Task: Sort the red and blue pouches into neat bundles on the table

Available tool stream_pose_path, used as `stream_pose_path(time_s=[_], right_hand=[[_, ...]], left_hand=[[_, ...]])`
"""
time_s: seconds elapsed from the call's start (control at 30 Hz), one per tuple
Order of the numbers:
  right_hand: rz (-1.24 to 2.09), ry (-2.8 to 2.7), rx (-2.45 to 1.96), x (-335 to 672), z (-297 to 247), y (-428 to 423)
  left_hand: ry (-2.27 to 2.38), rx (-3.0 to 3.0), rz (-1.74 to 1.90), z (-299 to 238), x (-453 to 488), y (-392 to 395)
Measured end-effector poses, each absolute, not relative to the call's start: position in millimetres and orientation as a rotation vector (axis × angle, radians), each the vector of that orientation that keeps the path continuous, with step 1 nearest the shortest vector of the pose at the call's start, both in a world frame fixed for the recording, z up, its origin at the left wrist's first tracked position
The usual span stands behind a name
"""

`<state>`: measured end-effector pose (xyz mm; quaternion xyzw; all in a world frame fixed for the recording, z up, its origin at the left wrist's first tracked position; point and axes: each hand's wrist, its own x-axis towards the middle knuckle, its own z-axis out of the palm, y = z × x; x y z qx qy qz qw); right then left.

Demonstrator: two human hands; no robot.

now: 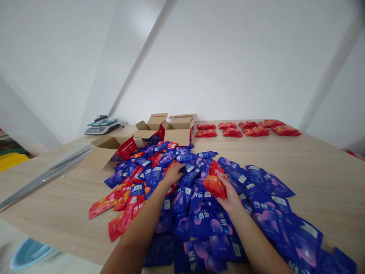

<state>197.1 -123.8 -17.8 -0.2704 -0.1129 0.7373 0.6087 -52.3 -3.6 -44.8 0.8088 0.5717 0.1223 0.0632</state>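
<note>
Blue packs (pixel 203 220) nearest, red packs (pixel 212 184) in hand

Right hand (pixel 229 196) clasps the red packs above the blue; left hand (pixel 173 174) is on the mixed pile (pixel 155 175), its grip unclear. Beyond, open boxes (pixel 177 137); far right, red stacks (pixel 256 131).

right hand (pixel 229 195) gripping red packets (pixel 213 183), left hand (pixel 173 174) at mixed packet pile (pixel 196 217), open boxes (pixel 177 137) behind, wooden worktop (pixel 322 167)

forearms (pixel 142 224) and blue pouches (pixel 335 264) cropped below, yellow object (pixel 13 161) cropped left, barcodes (pixel 279 200) unreadable
</note>
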Motion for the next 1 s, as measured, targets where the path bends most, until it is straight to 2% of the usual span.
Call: stream_pose_path(time_s=[0.1, 0.27, 0.47, 0.7, 0.8, 0.93, 1.0], right_hand=[[1.7, -0.281, -0.639, 197, -19, -124], [1.695, -0.264, -0.658, 197, -22, -122], [1.719, -0.265, -0.64, 196, -20, -122], [1.716, -0.286, -0.664, 196, -19, -123], [1.706, -0.33, -0.687, 195, -21, -123], [1.543, -0.415, -0.712, 189, -22, -124], [1.461, -0.458, -0.739, 186, -24, -124]], left_hand=[[1.802, 2.42, 0.388, -43, -61, 5], [1.998, 2.328, 0.103, -41, -65, 16], [2.038, 2.579, 0.198, -39, -54, 1], [2.031, 2.718, 0.15, -14, -49, -16], [2.088, 2.679, 0.275, 7, -47, -17], [2.146, 2.514, 0.689, 41, -26, -26], [2.03, 2.458, 0.835, 55, -4, -35]])
